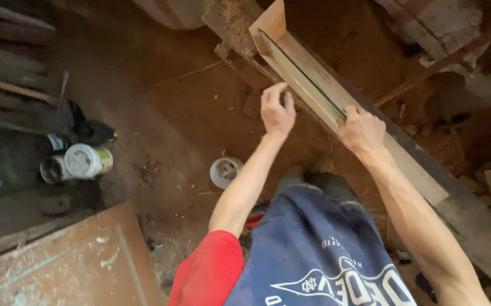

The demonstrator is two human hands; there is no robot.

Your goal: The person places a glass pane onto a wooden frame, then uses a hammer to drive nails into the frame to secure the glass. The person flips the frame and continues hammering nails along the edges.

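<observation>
Head view, looking down. Both arms extend forward toward twelve o'clock from the red-sleeved torso. The left hand (277, 110) hovers with fingers loosely curled, holding nothing, just beside the glass pane (302, 73). The right hand (361, 129) grips the pane's near end, fingers hidden behind its edge. The pane stands on edge along a wooden board (347, 107) running toward one o'clock. A white tub (225, 171) sits on the dirt floor (160, 102) at nine o'clock.

Your right hand (362, 131) covers part of the glass strip (302, 76) — you can't tell how the fingers grip it. The left hand (277, 110) curls shut (whether it holds anything stays hidden). The wooden board (421, 175) runs behind your arm, and the containers (81, 161) at left are blurred.
</observation>
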